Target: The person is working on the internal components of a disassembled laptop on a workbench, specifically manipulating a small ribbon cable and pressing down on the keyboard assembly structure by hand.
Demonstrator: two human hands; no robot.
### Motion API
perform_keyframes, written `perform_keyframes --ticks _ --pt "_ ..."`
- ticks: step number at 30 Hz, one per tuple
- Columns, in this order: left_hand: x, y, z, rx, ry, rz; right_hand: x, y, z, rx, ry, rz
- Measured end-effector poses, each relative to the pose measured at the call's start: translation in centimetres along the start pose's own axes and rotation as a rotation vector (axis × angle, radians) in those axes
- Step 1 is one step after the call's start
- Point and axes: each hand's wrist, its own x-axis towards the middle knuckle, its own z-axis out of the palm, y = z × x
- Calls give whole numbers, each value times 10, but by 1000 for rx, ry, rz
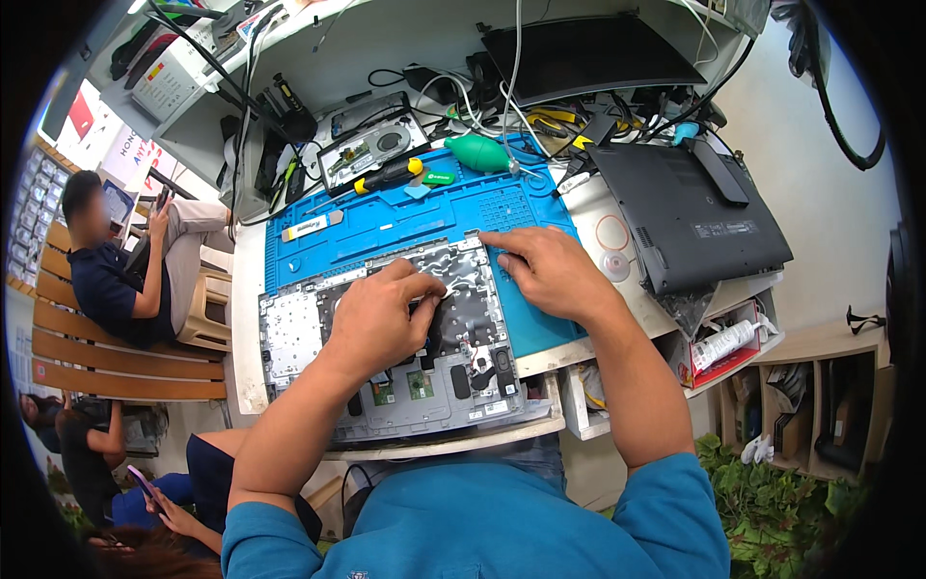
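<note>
An opened laptop chassis (439, 376) lies in front of me, its silver and black inside facing up. Over its middle is my left hand (381, 314), thumb and forefinger pinched together above the black sheet. Whatever sits between those fingertips is too small to make out. My right hand (550, 270) rests by the far right corner of the chassis, forefinger stretched out to the small metal hinge (472, 234) there. Its thumb stands apart from the forefinger, and I see nothing held. Part of the chassis is hidden under my left hand and forearm.
Under the chassis spreads a blue repair mat (535, 323), with a yellow-black screwdriver (389, 176) and green air blower (477, 154) behind. A dark laptop cover (690, 217) lies right. Cables and a dark screen panel (593, 58) fill the back. A person (121, 261) sits left.
</note>
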Motion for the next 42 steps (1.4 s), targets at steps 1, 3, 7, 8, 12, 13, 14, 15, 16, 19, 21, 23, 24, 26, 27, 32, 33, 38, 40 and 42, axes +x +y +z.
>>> perform_keyframes --ticks 1,3,7,8,12,13,14,15,16,19,21,23,24,26,27,32,33,38,40,42 --pt "0 0 1 11 4 2 0 0 0 3 -1 1" --pt "-2 1 2 48 14 18 0 0 -1 -2 -9 5" --pt "-5 5 5 147 50 81 1 -4 -3 -17 -19 11" --pt "-6 6 5 172 62 99 1 -5 -4 -14 -25 17" --pt "-4 6 5 183 61 126 -1 -3 -4 -14 -17 7" --pt "-3 6 4 185 59 133 -2 -3 -4 -17 -7 -3" --pt "-4 5 3 189 58 137 -1 -6 -7 -14 -45 16" --pt "-3 4 3 177 45 126 0 -12 -12 -10 -84 34" --pt "-2 1 2 165 32 114 1 -15 -15 -7 -123 53" --pt "5 0 -1 119 -11 90 -2 -11 -13 0 -84 29" --pt "6 0 -3 103 -24 84 0 -11 -13 -1 -109 48" --pt "6 0 -3 101 -22 89 1 -11 -13 2 -115 54" --pt "5 2 -4 118 -30 86 0 -11 -12 4 -108 50" --pt "6 7 -7 153 -46 81 0 -11 -12 5 -106 47" --pt "6 7 -6 138 -46 71 1 -12 -13 3 -111 47" --pt "9 7 -7 90 -77 16 -2 -3 -5 -17 -18 -30" --pt "10 7 -7 92 -86 11 -2 -2 -4 -15 -23 -28" --pt "10 12 -11 103 -128 -42 -3 -2 -12 -8 -109 -60" --pt "10 12 -10 92 -117 -39 -4 0 -16 -1 -147 -94" --pt "10 12 -9 80 -115 -43 -4 -1 -18 -3 -180 -68"
